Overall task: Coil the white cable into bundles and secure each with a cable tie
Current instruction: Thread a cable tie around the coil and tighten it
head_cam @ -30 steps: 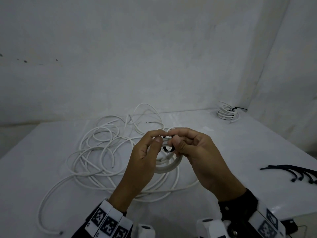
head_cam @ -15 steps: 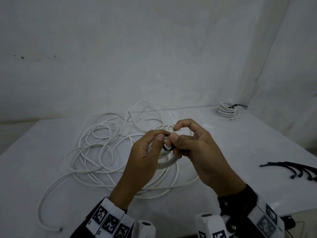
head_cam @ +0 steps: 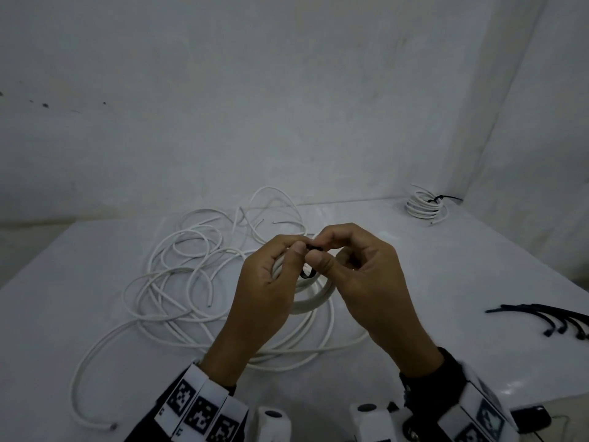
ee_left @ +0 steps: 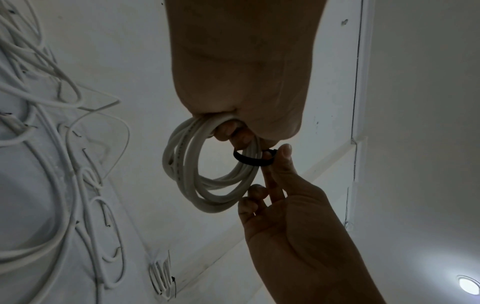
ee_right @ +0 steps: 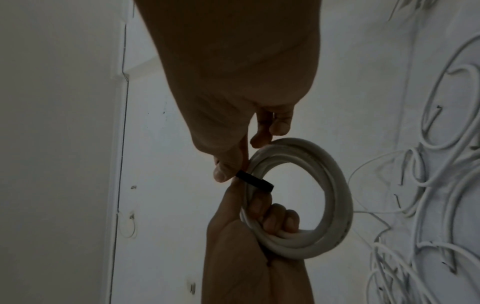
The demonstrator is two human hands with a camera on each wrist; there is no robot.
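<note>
My left hand [head_cam: 299, 247] is raised above the table and grips a small coil of white cable [head_cam: 314, 301]; its fingers curl through the loop [ee_left: 187, 181]. A black cable tie [ee_left: 250, 160] is wrapped round the coil's strands beside those fingers. My right hand [head_cam: 318, 251] pinches that tie [ee_right: 255, 182] between thumb and forefinger, right against my left thumb. Its other fingers are curled near the coil [ee_right: 332, 185]. The tie's free end is hidden between the fingertips.
Loose white cable [head_cam: 178, 282] sprawls in tangled loops over the white table [head_cam: 478, 266], left of and under my hands. A finished bundle [head_cam: 425, 207] with a black tie lies at the far right corner. Several spare black ties [head_cam: 554, 320] lie near the right edge.
My right forefinger, lifted half a second ago, has come down onto the tie. Both hands stay together at the coil, which has barely moved.
</note>
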